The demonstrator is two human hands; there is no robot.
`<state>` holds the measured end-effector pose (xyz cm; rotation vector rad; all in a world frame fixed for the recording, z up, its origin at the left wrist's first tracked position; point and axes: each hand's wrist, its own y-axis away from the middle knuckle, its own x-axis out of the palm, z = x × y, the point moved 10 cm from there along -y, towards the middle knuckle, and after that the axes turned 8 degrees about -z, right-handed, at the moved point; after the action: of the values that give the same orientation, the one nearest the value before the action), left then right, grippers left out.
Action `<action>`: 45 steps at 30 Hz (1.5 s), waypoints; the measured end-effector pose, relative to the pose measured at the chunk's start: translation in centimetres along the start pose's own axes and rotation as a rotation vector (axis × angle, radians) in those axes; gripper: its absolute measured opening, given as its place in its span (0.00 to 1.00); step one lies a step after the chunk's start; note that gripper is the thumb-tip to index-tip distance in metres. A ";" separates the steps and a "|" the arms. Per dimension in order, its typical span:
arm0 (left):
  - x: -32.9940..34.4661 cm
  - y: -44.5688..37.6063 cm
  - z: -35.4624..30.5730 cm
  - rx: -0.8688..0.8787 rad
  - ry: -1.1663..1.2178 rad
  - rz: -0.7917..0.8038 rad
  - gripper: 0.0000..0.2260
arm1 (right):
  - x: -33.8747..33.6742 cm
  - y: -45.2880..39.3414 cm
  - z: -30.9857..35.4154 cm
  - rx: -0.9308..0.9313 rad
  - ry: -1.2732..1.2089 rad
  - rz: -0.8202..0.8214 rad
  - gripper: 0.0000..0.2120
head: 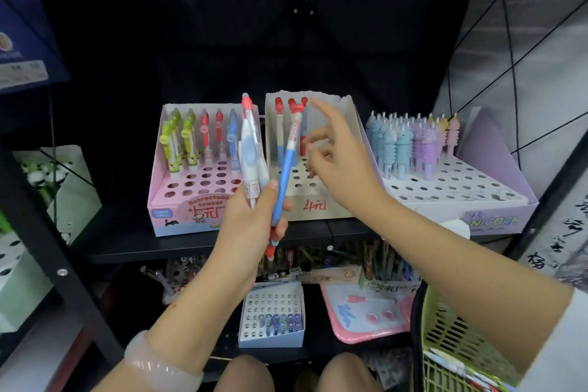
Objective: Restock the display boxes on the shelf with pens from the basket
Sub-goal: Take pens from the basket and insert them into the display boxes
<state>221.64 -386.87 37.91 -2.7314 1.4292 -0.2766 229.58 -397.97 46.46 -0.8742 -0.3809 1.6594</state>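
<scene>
Pens (254,153) stood gripped in the left hand (251,219) at frame centre; the right hand (340,162), fingers loosely spread, hovered empty over the white display box (346,118).

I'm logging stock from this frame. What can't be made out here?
- Basket: cut off by the bottom-right edge and covered by the right forearm; contents uncountable.
- Pink box: front label partly hidden by the left hand.
- Lower-shelf pens: dim, blurred.
- Right hand: motion-blurred; looks empty.

The left hand (254,216) is gripping a blue-barrelled pen (285,169) and white pens (251,149); the right hand (337,156) is hovering, fingers (321,108) spread, over the white cardboard display box (346,124).
</scene>
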 end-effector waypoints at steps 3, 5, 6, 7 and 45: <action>0.8 -0.2 0.2 -0.003 -0.005 0.005 0.11 | 1.5 1.4 -3.3 0.358 -0.269 0.068 0.18; 1.7 -0.2 0.5 -0.006 -0.028 0.050 0.10 | 2.3 1.7 -3.6 0.399 -0.291 0.125 0.09; 2.0 -0.3 0.5 -0.009 -0.041 0.065 0.10 | 2.2 1.4 -3.5 0.384 -0.282 0.121 0.06; 2.2 -0.4 0.7 -0.015 -0.059 0.074 0.11 | 1.7 0.7 -3.5 0.363 -0.267 0.093 0.05; -2.3 -1.1 1.5 0.002 -0.015 -0.003 0.14 | 7.0 -1.5 -0.2 0.340 -0.249 0.224 0.09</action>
<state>221.58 -384.43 36.24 -2.7289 1.4203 -0.2567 230.37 -391.06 44.90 -0.4704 -0.1636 1.9771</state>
